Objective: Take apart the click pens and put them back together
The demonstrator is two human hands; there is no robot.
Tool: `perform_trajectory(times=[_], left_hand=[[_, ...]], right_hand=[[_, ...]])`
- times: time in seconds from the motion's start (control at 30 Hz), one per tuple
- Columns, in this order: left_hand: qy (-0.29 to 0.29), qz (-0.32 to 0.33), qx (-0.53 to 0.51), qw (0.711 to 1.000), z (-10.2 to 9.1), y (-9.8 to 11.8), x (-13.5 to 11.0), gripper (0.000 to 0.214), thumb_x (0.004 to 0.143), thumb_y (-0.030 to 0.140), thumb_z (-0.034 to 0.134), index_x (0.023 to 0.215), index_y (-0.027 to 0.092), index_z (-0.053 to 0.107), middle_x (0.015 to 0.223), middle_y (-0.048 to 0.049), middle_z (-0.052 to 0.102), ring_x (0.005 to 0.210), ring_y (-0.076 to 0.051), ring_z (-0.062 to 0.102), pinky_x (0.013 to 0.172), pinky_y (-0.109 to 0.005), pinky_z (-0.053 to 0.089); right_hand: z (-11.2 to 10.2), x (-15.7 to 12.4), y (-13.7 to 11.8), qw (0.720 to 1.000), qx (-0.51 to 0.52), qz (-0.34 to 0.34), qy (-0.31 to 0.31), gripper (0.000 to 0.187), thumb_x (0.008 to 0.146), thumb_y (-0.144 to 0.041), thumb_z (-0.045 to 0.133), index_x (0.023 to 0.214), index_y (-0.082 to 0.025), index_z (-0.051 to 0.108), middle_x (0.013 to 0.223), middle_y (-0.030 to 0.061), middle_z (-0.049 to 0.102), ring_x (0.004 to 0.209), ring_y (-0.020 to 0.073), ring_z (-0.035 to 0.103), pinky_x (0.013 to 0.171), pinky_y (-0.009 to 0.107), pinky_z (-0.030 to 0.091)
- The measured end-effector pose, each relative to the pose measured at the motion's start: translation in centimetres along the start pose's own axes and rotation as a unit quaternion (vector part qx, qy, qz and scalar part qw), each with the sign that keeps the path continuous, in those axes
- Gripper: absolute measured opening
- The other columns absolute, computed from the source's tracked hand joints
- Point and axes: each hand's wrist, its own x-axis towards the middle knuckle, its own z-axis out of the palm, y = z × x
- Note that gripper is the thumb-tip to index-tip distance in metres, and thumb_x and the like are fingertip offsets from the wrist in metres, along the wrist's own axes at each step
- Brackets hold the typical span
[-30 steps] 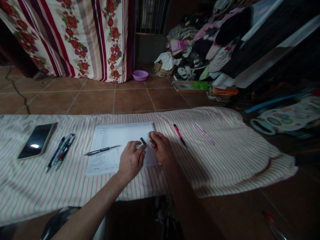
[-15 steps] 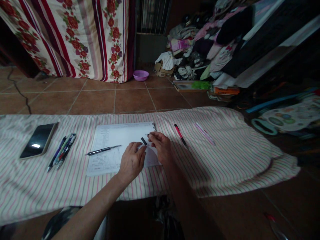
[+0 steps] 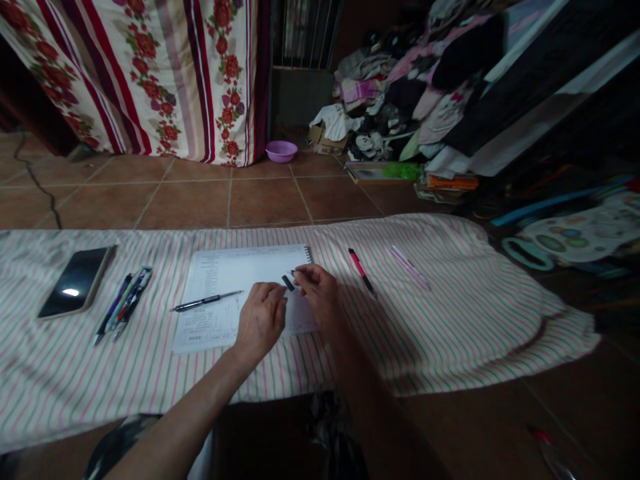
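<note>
- Pinching a small dark piece (image 3: 293,272) between thumb and fingertips, the right hand (image 3: 320,288) hangs over the right part of the page in the head view; the piece is too small to identify.
- Bent and drawn close together, the fingers of the left hand (image 3: 261,313) sit low over the notebook, thumb and forefinger only narrowly apart; whether they grip anything, one cannot tell.
- Between the two hands is a short black bar (image 3: 288,283), tilted, just beside the left fingertips; contact with them is unclear.
- Under both hands lies a spiral notebook (image 3: 245,263), its coil showing at the upper right corner and print running along its left and lower edges.
- Across its left side rests a slim black pen (image 3: 203,302), thin end toward the hands.
- To the right of the notebook, on the striped cloth (image 3: 465,300) covering the counter, lie a red and black pen (image 3: 361,271) and, farther right, a pale pink pen (image 3: 409,267).
- At the left are a bunch of pens (image 3: 123,303) and a dark-screened smartphone (image 3: 76,283).
- Beyond, a purple basin (image 3: 281,152) stands on the tiled floor (image 3: 195,200) near a floral curtain (image 3: 190,87).
</note>
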Motion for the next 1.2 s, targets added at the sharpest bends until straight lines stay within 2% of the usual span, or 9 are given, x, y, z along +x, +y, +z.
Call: perform_trajectory(times=[0.13, 0.4, 0.6, 1.0, 1.2], left_hand=[[0.044, -0.062, -0.018, 0.997, -0.1, -0.4, 0.2, 0.019, 0.081, 0.017, 0.051, 0.100, 0.017, 0.056, 0.091, -0.0067, 0.061, 0.086, -0.021, 0.053, 0.077, -0.035, 0.047], [0.056, -0.133, -0.063, 0.988, -0.5, -0.5, 0.4, 0.016, 0.083, 0.020, 0.051, 0.097, 0.018, 0.056, 0.089, -0.0048, 0.062, 0.081, -0.018, 0.056, 0.074, -0.032, 0.047], [0.065, -0.144, -0.085, 0.984, -0.7, -0.5, 0.5, 0.013, 0.083, 0.021, 0.051, 0.093, 0.018, 0.058, 0.087, -0.0037, 0.062, 0.080, -0.016, 0.056, 0.073, -0.030, 0.047], [0.067, -0.117, -0.092, 0.987, -0.8, -0.5, 0.8, 0.010, 0.082, 0.015, 0.048, 0.084, 0.019, 0.057, 0.083, -0.0029, 0.060, 0.079, -0.015, 0.055, 0.071, -0.029, 0.046], [0.062, -0.123, -0.098, 0.986, -0.9, -0.4, 0.7, 0.010, 0.082, 0.016, 0.048, 0.082, 0.019, 0.057, 0.082, -0.0027, 0.059, 0.079, -0.015, 0.055, 0.072, -0.028, 0.045]], right_hand=[[-0.2, -0.1, 0.0, 0.999, 0.001, 0.006, -0.054, 0.020, 0.063, -0.030, 0.066, 0.077, -0.016, 0.062, 0.059, -0.0012, 0.061, 0.053, 0.0107, 0.054, 0.046, 0.021, 0.040], [-0.2, -0.7, -1.0, 0.993, -0.002, 0.023, -0.117, 0.018, 0.063, -0.029, 0.066, 0.074, -0.017, 0.062, 0.059, -0.0016, 0.060, 0.057, 0.0104, 0.054, 0.051, 0.021, 0.040], [-0.1, -0.7, -0.9, 0.989, -0.002, 0.028, -0.145, 0.014, 0.061, -0.026, 0.065, 0.071, -0.017, 0.062, 0.060, -0.0023, 0.060, 0.056, 0.0099, 0.053, 0.049, 0.021, 0.040], [0.0, -0.6, -0.5, 0.988, -0.007, 0.028, -0.154, 0.014, 0.060, -0.024, 0.065, 0.072, -0.017, 0.062, 0.060, -0.0032, 0.059, 0.054, 0.0091, 0.052, 0.049, 0.021, 0.040], [0.0, -0.6, -0.5, 0.989, -0.001, 0.031, -0.147, 0.014, 0.060, -0.024, 0.065, 0.071, -0.017, 0.062, 0.058, -0.0033, 0.059, 0.053, 0.0090, 0.052, 0.049, 0.021, 0.040]])
